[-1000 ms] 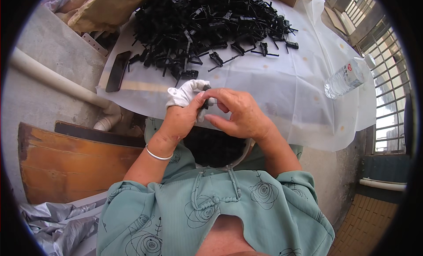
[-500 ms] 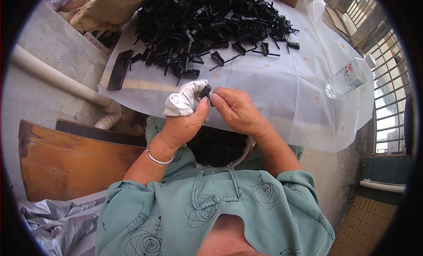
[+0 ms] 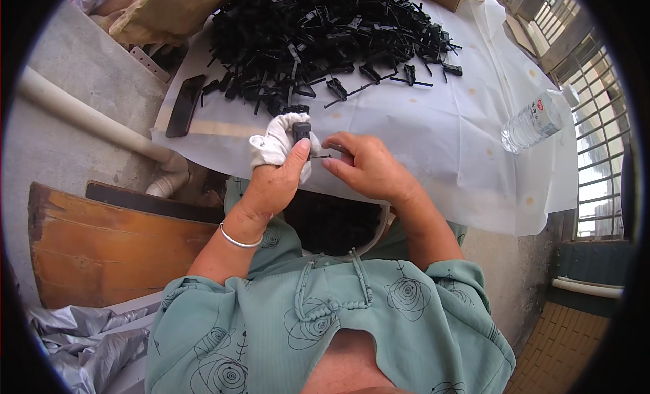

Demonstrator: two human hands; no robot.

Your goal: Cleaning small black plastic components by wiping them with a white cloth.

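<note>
A small black plastic part (image 3: 302, 130) stands upright in my left hand (image 3: 281, 184), whose thumb presses on it. A white cloth (image 3: 271, 144) is bunched around that hand's fingers, behind the part. Just to the right, my right hand (image 3: 371, 165) has its thumb and forefinger apart. Between them lies a thin dark stem (image 3: 323, 156) reaching from the side of the part; whether a fingertip touches it is hard to tell. Beyond both hands, a large heap of similar black plastic parts (image 3: 318, 38) with thin stems covers the far table.
A translucent white sheet (image 3: 433, 147) covers the table. On it are a dark phone (image 3: 185, 106) at left and a clear water bottle (image 3: 535, 123) at right. Below the table edge, a round tub (image 3: 380, 235) of black pieces sits at my lap. A wooden board (image 3: 115, 248) leans at left.
My right hand has opened, its thumb and forefinger parting beside the part. My left hand has shifted slightly left and turned the black part, so more of its face shows.
</note>
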